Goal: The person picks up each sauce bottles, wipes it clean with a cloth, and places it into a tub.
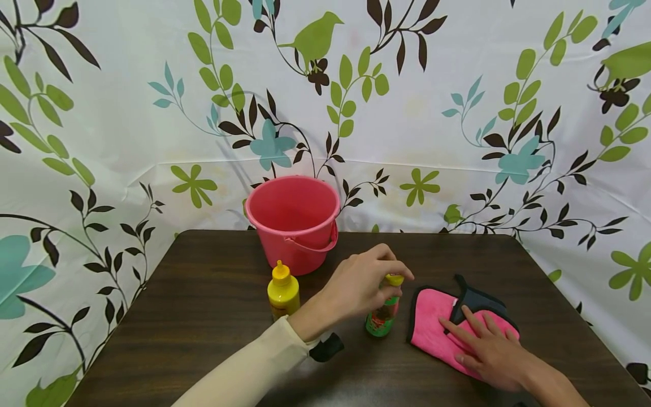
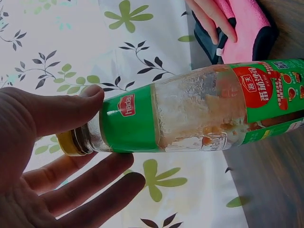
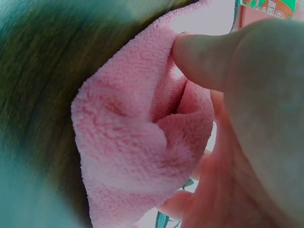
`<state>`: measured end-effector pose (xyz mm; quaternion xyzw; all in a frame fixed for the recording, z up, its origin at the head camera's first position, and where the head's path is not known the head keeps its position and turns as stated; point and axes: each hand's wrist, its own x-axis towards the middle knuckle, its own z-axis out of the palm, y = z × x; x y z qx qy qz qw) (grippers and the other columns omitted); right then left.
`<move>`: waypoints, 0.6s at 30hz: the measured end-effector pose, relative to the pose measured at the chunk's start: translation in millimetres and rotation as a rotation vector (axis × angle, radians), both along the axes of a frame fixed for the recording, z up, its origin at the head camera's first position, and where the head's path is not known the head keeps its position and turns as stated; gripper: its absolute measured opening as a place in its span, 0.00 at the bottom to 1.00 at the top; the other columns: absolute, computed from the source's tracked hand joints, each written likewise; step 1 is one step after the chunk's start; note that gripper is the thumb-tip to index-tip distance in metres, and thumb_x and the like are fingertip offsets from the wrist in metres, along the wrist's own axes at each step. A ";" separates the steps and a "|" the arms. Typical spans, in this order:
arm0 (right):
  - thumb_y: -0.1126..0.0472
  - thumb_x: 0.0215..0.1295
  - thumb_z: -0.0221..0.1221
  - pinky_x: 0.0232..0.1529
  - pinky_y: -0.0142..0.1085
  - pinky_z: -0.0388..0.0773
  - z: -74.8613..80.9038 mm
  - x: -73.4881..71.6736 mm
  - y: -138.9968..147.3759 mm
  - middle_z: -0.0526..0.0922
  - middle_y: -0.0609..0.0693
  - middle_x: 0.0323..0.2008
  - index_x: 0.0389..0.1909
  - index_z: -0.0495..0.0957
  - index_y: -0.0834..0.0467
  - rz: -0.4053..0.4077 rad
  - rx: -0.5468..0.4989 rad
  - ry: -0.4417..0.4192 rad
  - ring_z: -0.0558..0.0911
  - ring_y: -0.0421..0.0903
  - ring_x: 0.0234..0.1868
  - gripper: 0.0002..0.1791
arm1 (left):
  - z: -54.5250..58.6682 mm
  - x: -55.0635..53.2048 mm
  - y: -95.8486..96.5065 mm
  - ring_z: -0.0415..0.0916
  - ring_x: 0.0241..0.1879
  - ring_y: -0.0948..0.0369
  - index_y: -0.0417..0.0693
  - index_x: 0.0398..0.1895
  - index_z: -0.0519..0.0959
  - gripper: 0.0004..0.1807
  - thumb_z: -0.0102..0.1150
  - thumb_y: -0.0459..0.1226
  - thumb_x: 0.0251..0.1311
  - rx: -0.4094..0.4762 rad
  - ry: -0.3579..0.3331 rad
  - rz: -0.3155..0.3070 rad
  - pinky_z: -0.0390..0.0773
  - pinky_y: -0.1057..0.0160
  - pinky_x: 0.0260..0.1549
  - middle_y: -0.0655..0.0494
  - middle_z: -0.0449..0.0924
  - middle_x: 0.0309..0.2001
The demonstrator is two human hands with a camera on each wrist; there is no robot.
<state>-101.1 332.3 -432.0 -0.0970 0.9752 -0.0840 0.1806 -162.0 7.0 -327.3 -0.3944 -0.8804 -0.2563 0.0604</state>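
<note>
My left hand (image 1: 358,282) is at the top of a glass ketchup bottle (image 1: 380,318) standing on the table. The bottle has a yellow cap (image 2: 70,142), green labels and reddish residue inside. In the left wrist view, my thumb (image 2: 71,111) lies along one side of its neck and the fingers are on the other. My right hand (image 1: 490,353) rests with spread fingers on a folded pink cloth (image 1: 429,322), which has a dark grey side and black edging. The right wrist view shows my thumb (image 3: 204,59) against the fluffy pink fabric (image 3: 123,137).
A pink bucket (image 1: 292,226) with its handle down stands at the back of the dark wooden table (image 1: 193,316). In front of it is a yellow squeeze bottle (image 1: 283,291), partly hidden by my left arm. A patterned curtain (image 1: 407,130) hangs behind.
</note>
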 end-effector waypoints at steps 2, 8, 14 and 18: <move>0.32 0.70 0.59 0.58 0.90 0.52 -0.3 -0.1 0.3 0.52 0.69 0.83 0.81 0.60 0.30 -0.001 -0.002 -0.001 0.52 0.89 0.75 0.40 | 0.1 0.0 0.1 0.76 0.33 0.67 0.66 0.56 0.88 0.15 0.72 0.44 0.67 -0.003 -0.001 0.003 0.76 0.74 0.33 0.60 0.80 0.51; 0.32 0.71 0.59 0.58 0.89 0.54 0.3 0.1 0.1 0.53 0.69 0.83 0.81 0.61 0.30 0.007 -0.001 0.011 0.54 0.89 0.74 0.40 | 1.4 0.4 -0.2 0.74 0.31 0.68 0.68 0.56 0.87 0.15 0.72 0.45 0.67 -0.020 -0.021 0.022 0.75 0.73 0.31 0.60 0.79 0.51; 0.34 0.72 0.59 0.58 0.87 0.57 5.3 -1.1 -0.7 0.56 0.71 0.82 0.81 0.64 0.36 0.031 -0.027 0.029 0.56 0.89 0.73 0.38 | 0.7 1.8 -1.8 0.75 0.31 0.68 0.69 0.59 0.86 0.17 0.71 0.48 0.68 -0.044 -0.032 0.024 0.75 0.73 0.30 0.60 0.79 0.54; 0.34 0.72 0.59 0.60 0.84 0.62 9.2 -4.5 1.0 0.58 0.73 0.81 0.81 0.65 0.41 0.035 -0.059 0.033 0.57 0.89 0.73 0.39 | -1.6 5.9 -4.7 0.80 0.39 0.68 0.68 0.65 0.82 0.22 0.68 0.49 0.70 -0.104 0.062 0.005 0.79 0.74 0.31 0.61 0.79 0.58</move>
